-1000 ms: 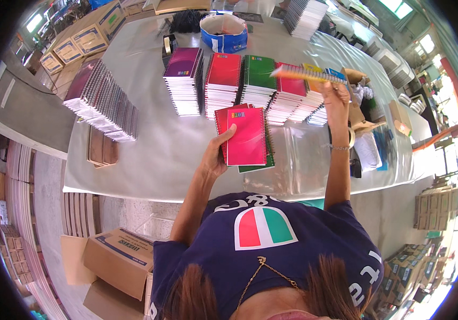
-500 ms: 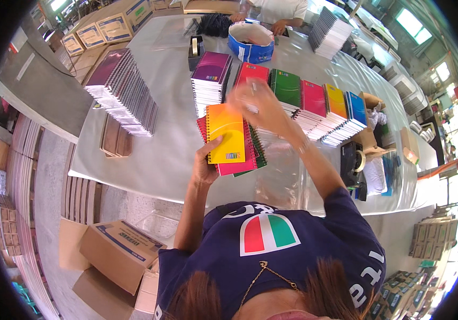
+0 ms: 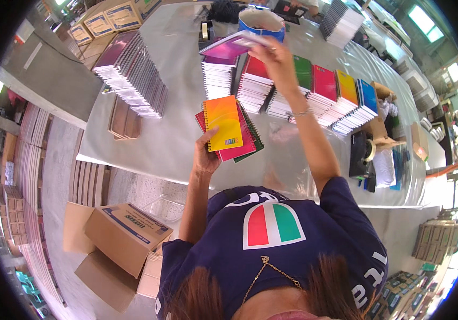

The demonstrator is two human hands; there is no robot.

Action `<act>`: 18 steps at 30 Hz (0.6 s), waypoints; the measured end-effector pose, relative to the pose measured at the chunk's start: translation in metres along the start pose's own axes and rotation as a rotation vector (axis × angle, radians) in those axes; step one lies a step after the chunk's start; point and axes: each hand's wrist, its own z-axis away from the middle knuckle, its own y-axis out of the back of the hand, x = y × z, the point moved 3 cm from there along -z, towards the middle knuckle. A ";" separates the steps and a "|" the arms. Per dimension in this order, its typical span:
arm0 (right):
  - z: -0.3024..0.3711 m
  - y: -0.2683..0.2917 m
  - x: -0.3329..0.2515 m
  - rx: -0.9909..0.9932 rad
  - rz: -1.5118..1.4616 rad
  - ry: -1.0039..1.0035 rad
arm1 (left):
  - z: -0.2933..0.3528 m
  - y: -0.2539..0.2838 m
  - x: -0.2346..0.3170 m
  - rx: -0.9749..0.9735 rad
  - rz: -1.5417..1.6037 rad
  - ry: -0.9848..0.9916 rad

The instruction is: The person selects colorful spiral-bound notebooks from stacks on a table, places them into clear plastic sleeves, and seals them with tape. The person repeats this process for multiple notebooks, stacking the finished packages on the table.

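Table [image 3: 186, 80]: six notebook stacks [image 3: 314, 98]; left grip [image 3: 206, 154] holds three notebooks [image 3: 228, 128].

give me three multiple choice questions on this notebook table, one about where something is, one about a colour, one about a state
1. Where is the blue round tub?
A. at the far side of the table, beyond the notebook stacks
B. on the floor by the cardboard box
C. in the left hand

2. What colour is the top cover of the bundle of notebooks in the left hand?
A. blue
B. orange-yellow
C. white

3. What is the right hand doing?
A. resting flat on the table
B. hanging at the person's side
C. holding a purple notebook up above the stacks

Answers:
1. A, the tub stands past the row of stacks, near the table's far edge.
2. B, an orange-yellow cover lies on top, with red and green ones under it.
3. C, the fingers grip the purple notebook's edge in the air.
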 end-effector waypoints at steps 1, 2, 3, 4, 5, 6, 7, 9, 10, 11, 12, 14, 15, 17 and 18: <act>0.007 0.011 -0.015 -0.089 -0.349 0.052 | 0.000 -0.004 -0.003 -0.055 0.000 0.015; 0.015 0.023 -0.028 -0.177 -0.703 0.109 | 0.001 -0.008 -0.005 -0.106 -0.003 0.028; 0.028 0.036 -0.037 -0.200 -0.743 0.062 | 0.002 -0.012 -0.009 -0.159 -0.005 0.046; 0.037 0.040 -0.045 -0.264 -0.809 0.064 | 0.002 -0.016 -0.014 -0.179 0.019 0.074; 0.047 0.047 -0.053 -0.321 -0.872 0.068 | 0.002 -0.023 -0.022 -0.201 0.042 0.110; 0.057 0.054 -0.056 -0.379 -0.934 0.074 | 0.002 -0.031 -0.030 -0.222 0.065 0.146; 0.062 0.062 -0.051 -0.621 -0.976 0.005 | 0.005 -0.041 -0.038 -0.258 0.118 0.206; 0.094 0.078 -0.042 -0.595 -0.169 0.153 | 0.010 -0.062 -0.052 -0.329 0.230 0.321; 0.112 0.084 -0.039 -0.569 0.238 0.207 | 0.009 -0.059 -0.060 -0.294 0.161 0.329; 0.129 0.096 -0.032 -0.462 0.484 -0.011 | 0.005 -0.052 -0.070 -0.258 0.088 0.339; 0.149 0.110 -0.027 -0.374 0.526 -0.054 | 0.001 -0.053 -0.079 -0.228 0.017 0.347; 0.188 0.138 -0.023 -0.204 0.609 -0.134 | -0.002 -0.060 -0.098 -0.165 -0.073 0.471; 0.206 0.139 -0.037 -0.176 0.625 -0.142 | -0.002 -0.063 -0.106 -0.196 -0.077 0.525; 0.255 0.140 -0.046 -0.111 0.744 -0.070 | -0.005 -0.071 -0.126 -0.189 -0.072 0.614; 0.276 0.143 -0.043 -0.088 0.800 -0.033 | -0.009 -0.074 -0.140 -0.144 -0.061 0.637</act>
